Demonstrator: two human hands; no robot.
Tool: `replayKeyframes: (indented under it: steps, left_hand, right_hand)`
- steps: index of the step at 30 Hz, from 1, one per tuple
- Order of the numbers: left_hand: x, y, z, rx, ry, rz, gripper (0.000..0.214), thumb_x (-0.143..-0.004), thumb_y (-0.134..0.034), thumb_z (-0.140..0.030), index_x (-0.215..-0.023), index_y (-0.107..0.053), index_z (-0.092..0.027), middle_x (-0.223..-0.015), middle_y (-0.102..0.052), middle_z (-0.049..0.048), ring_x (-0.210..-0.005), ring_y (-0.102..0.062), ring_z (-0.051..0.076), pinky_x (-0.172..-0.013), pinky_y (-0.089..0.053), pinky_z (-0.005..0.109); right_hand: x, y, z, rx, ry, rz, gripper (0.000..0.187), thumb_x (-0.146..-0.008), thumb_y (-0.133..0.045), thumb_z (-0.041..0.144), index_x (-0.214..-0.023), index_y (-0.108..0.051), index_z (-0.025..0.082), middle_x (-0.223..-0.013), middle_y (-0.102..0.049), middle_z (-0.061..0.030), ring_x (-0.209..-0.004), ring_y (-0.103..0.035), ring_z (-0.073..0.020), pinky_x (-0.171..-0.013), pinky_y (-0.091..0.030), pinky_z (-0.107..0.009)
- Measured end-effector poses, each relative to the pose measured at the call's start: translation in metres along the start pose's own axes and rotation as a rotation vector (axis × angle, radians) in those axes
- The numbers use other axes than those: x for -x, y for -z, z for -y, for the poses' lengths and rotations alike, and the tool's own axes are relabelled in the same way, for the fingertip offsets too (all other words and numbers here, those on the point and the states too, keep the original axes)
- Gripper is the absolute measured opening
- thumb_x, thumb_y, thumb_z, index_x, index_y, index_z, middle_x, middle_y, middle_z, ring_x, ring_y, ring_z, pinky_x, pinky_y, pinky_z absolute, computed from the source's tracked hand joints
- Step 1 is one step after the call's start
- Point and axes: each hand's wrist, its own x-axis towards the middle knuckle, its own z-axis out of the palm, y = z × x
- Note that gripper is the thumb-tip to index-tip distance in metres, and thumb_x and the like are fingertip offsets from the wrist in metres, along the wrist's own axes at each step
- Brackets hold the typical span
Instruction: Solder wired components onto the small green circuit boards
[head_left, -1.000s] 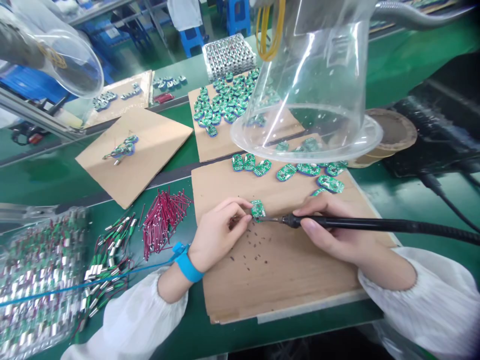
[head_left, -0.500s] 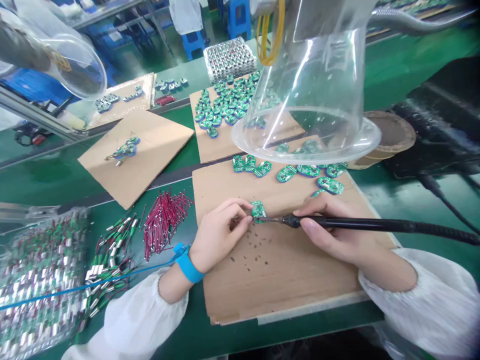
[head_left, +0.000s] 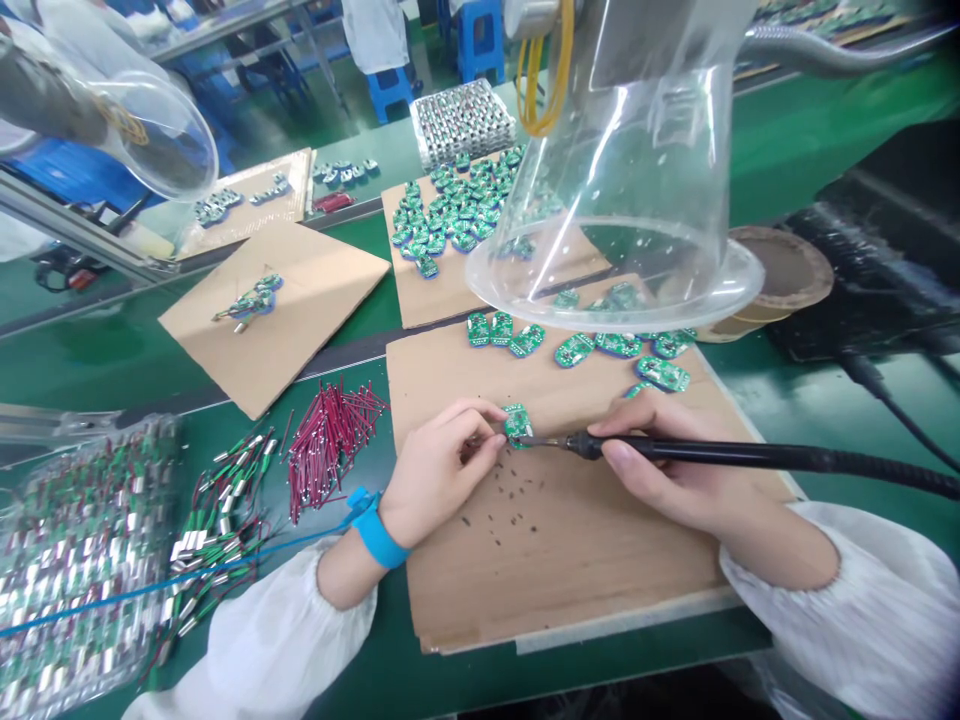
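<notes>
My left hand (head_left: 442,455), a blue strap round its wrist, is closed with thumb and fingertips at the left edge of a small green circuit board (head_left: 517,422). Whether a wire is also in the pinch, I cannot tell. From the other side, my right hand (head_left: 667,455) grips a black soldering iron (head_left: 622,446). Its metal tip reaches the lower edge of the board. Under both hands lies a cardboard sheet (head_left: 600,560) with dark specks. More green boards (head_left: 574,349) sit along its far edge.
Over the far boards hangs a clear fume hood (head_left: 615,200). Red wires (head_left: 328,450), parts with green and red leads (head_left: 225,500) and a bagged stack (head_left: 82,550) lie at left. Other cardboard (head_left: 300,290) carries a few parts. A round brown container (head_left: 780,275) stands at right.
Almost nothing differs. The view has shifted very slightly, while both hands, the board and the soldering iron keep their places.
</notes>
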Motion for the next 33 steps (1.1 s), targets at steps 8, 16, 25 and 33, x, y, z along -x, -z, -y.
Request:
replayKeyframes:
  steps: [8, 16, 25, 33]
  left_hand:
    - [0.0001, 0.0000, 0.0004, 0.000, 0.002, 0.005, 0.016, -0.099, -0.062, -0.020, -0.083, -0.061, -0.019, -0.121, -0.069, -0.0005, -0.083, -0.065, 0.012, -0.071, -0.048, 0.027]
    - [0.0005, -0.0014, 0.0012, 0.004, 0.007, -0.001, 0.016, -0.099, -0.061, -0.020, -0.083, -0.061, -0.019, -0.122, -0.069, -0.0004, -0.087, -0.066, 0.013, -0.075, -0.050, 0.028]
    - [0.0003, -0.0023, 0.0011, 0.009, 0.010, -0.021, 0.015, -0.098, -0.062, -0.019, -0.083, -0.061, -0.019, -0.120, -0.070, -0.0005, -0.080, -0.064, 0.011, -0.070, -0.048, 0.027]
    - [0.0007, -0.0028, -0.0002, -0.014, 0.003, -0.030, 0.015, -0.097, -0.061, -0.017, -0.082, -0.062, -0.018, -0.120, -0.071, 0.0018, -0.069, -0.057, 0.010, -0.067, -0.048, 0.027]
  right_hand:
    - [0.0016, -0.0001, -0.0034, -0.022, -0.008, -0.030, 0.006, -0.096, -0.066, 0.025, -0.100, -0.064, 0.028, -0.076, -0.068, 0.0004, -0.057, -0.062, -0.0139, -0.051, -0.047, -0.027]
    - [0.0003, -0.0019, -0.0025, -0.015, -0.040, -0.019, 0.005, -0.096, -0.067, 0.025, -0.099, -0.064, 0.028, -0.075, -0.068, 0.0013, -0.056, -0.060, -0.0130, -0.051, -0.046, -0.026]
    - [0.0011, -0.0022, -0.0028, -0.011, -0.046, -0.009, 0.006, -0.096, -0.067, 0.024, -0.100, -0.064, 0.028, -0.077, -0.070, 0.0009, -0.060, -0.064, -0.0142, -0.053, -0.047, -0.026]
    - [0.0015, -0.0009, -0.0010, -0.062, -0.060, -0.051, 0.002, -0.097, -0.066, 0.027, -0.098, -0.064, 0.028, -0.076, -0.067, -0.0001, -0.056, -0.060, -0.0150, -0.050, -0.047, -0.030]
